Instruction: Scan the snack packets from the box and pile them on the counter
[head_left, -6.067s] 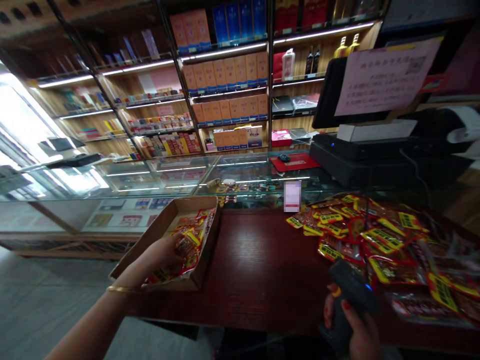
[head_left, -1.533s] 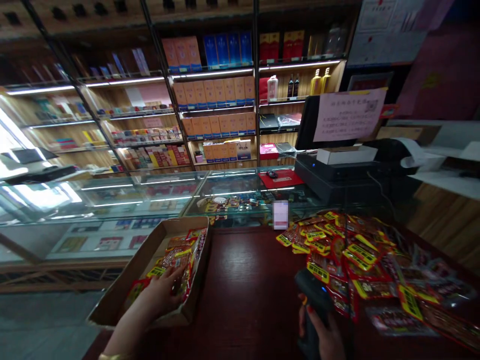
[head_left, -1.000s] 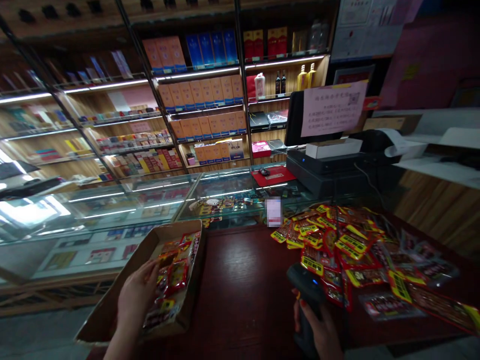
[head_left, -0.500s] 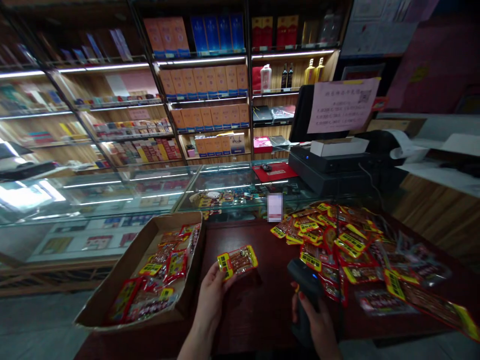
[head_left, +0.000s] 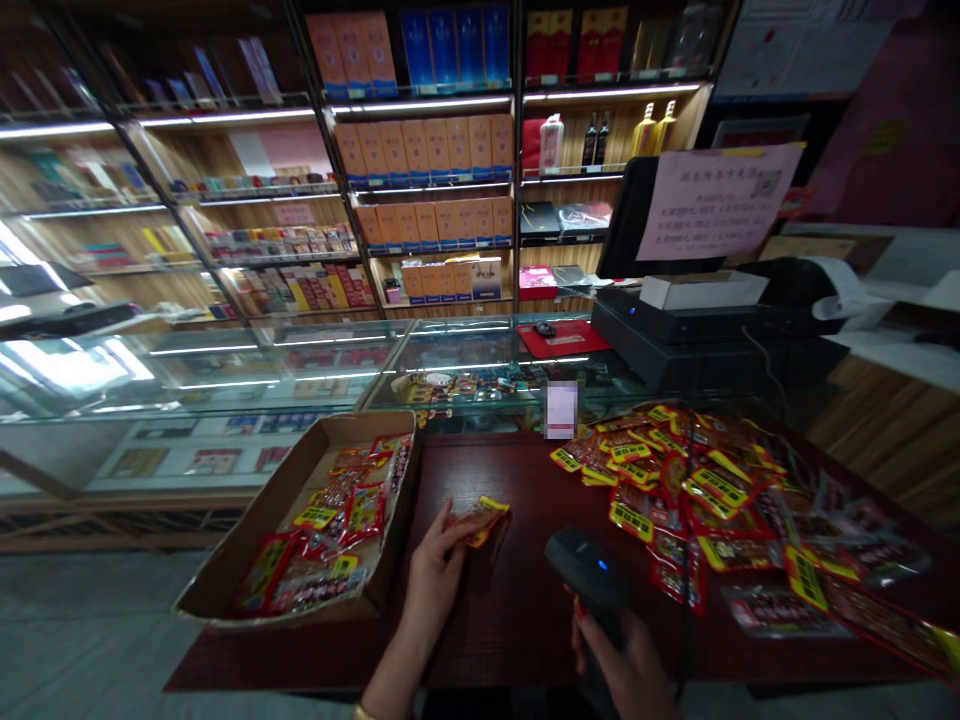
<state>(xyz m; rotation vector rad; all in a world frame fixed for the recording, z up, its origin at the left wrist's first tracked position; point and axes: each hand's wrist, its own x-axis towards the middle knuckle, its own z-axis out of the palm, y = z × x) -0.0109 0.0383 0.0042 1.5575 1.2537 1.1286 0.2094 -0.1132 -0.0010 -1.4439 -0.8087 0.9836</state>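
Between the fingers of my left hand [head_left: 435, 565] is a snack packet [head_left: 480, 520] with yellow ends, tilted and partly covered by the fingers, just above the dark red table [head_left: 495, 620]. My right hand [head_left: 619, 650] is wrapped round the handle of a black barcode scanner [head_left: 589, 575] with a small blue light; its head points left toward the packet. To the left, a shallow cardboard box [head_left: 401, 500] holds several red and yellow packets. A large heap of similar packets [head_left: 712, 490] lies on the right of the table.
Behind the table stands a glass display counter [head_left: 300, 370]. A black monitor [head_left: 626, 220] with a paper sign rises at the back right, near a red mat [head_left: 577, 345] bearing a mouse. Shelves of boxes [head_left: 435, 150] line the wall.
My left hand has turned the packet, so its broad printed face no longer shows flat to the camera. The scanner has moved left, closer to the packet. The view has shifted slightly.
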